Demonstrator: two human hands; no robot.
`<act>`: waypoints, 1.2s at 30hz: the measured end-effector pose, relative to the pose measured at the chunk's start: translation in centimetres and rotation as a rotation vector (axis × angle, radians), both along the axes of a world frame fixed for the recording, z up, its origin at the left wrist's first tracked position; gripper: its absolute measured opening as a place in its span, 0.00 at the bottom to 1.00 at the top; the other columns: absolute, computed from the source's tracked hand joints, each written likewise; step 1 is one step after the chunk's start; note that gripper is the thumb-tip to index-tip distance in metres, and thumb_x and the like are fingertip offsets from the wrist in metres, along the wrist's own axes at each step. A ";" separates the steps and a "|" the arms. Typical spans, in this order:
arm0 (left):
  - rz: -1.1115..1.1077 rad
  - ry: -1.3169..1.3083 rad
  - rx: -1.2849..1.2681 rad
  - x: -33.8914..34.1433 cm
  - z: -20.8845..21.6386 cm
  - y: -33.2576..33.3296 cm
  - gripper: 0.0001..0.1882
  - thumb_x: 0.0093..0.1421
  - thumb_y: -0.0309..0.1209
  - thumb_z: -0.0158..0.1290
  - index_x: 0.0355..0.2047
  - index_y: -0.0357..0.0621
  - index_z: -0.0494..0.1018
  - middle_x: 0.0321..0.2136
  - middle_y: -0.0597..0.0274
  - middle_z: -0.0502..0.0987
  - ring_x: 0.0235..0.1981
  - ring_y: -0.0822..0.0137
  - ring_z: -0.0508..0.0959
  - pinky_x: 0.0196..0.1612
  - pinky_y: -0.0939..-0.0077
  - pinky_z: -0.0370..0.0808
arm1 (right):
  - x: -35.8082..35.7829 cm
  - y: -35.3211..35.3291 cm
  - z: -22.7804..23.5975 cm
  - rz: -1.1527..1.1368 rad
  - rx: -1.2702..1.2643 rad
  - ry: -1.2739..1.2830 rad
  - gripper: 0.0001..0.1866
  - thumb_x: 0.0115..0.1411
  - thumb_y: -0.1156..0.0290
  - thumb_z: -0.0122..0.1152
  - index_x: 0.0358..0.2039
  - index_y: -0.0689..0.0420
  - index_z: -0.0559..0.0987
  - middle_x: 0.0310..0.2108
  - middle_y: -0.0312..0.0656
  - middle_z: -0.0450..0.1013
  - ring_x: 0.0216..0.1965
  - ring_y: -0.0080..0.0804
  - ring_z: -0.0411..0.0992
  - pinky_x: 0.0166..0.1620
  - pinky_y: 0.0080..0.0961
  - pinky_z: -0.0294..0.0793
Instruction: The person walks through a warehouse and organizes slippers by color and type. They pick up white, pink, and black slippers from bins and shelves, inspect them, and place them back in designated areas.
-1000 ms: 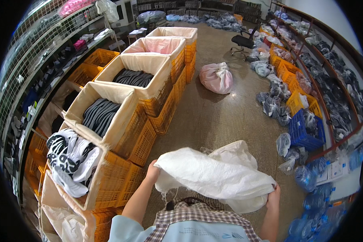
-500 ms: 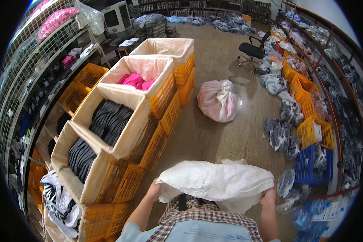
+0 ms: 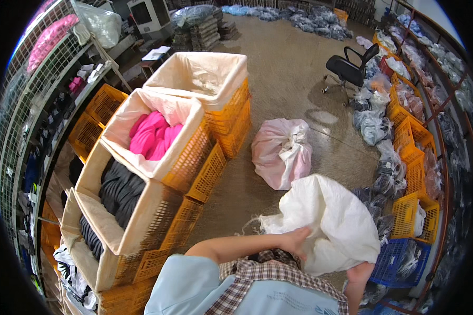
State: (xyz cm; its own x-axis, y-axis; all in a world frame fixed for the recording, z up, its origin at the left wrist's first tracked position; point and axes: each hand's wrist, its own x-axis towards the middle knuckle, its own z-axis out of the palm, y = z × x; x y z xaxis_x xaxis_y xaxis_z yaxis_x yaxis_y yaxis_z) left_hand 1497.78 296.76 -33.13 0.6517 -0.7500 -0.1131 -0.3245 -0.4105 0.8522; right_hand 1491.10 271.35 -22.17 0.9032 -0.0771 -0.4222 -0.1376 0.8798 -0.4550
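Observation:
A white woven sack (image 3: 331, 220) hangs in front of me, its mouth turned toward my body and loose threads trailing at its left corner. My right hand (image 3: 360, 272) grips the sack's lower right edge; the sack partly covers its fingers. Reaching across from the left, my left hand (image 3: 296, 241) is at the sack's mouth, thumb and fingers apart against the cloth. Just beyond the sack, a tied, full pinkish-white sack (image 3: 281, 152) stands on the floor.
On my left are stacked orange crates (image 3: 194, 152) with cloth liners, holding black fabric (image 3: 123, 191) and pink fabric (image 3: 155, 136). A black office chair (image 3: 349, 68) stands ahead. Orange crates, a blue crate (image 3: 402, 262) and bagged goods line the right-hand shelf.
The sack has gone from stretched wide between both hands to bunched at the right. My left hand has moved right across my body to its mouth. My view has shifted forward.

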 end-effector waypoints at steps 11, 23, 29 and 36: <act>0.555 0.818 -1.059 33.4 -3.3 -22.5 0.28 0.65 0.47 0.39 0.57 0.37 0.62 0.52 0.52 0.70 0.53 0.56 0.71 0.57 0.59 0.67 | 26.9 -17.9 -2.8 0.233 -0.740 0.014 0.25 0.62 0.59 0.47 0.58 0.54 0.62 0.55 0.46 0.64 0.52 0.40 0.66 0.50 0.45 0.67; 0.553 1.842 -1.058 57.1 -2.6 -33.8 0.23 0.63 0.45 0.45 0.51 0.43 0.68 0.41 0.58 0.74 0.40 0.59 0.75 0.47 0.60 0.75 | 66.1 -21.8 -12.8 0.297 -0.200 0.250 0.32 0.59 0.45 0.49 0.56 0.55 0.65 0.52 0.46 0.67 0.51 0.45 0.67 0.52 0.45 0.69; 0.593 1.415 -0.864 74.3 -7.1 -30.7 0.21 0.62 0.43 0.48 0.51 0.45 0.68 0.39 0.60 0.74 0.38 0.60 0.75 0.45 0.61 0.75 | 85.4 -22.2 -10.5 0.334 -0.405 0.299 0.26 0.62 0.55 0.42 0.52 0.62 0.69 0.49 0.48 0.70 0.51 0.42 0.69 0.54 0.39 0.70; 1.072 1.290 -1.269 87.7 -3.6 -15.0 0.29 0.59 0.48 0.51 0.57 0.52 0.58 0.57 0.58 0.59 0.57 0.59 0.61 0.53 0.51 0.65 | 107.2 -21.3 -10.0 0.237 -0.794 0.102 0.28 0.63 0.57 0.43 0.57 0.64 0.65 0.56 0.50 0.65 0.53 0.44 0.67 0.55 0.40 0.67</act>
State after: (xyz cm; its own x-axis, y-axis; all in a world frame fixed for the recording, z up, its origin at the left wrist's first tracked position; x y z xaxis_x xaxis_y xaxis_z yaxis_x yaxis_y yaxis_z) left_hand 1585.46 281.71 -36.76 0.7675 -0.2342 -0.5967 0.4512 0.8586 0.2433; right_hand 1598.34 250.06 -32.18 0.8933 -0.1988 -0.4030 -0.3528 0.2452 -0.9030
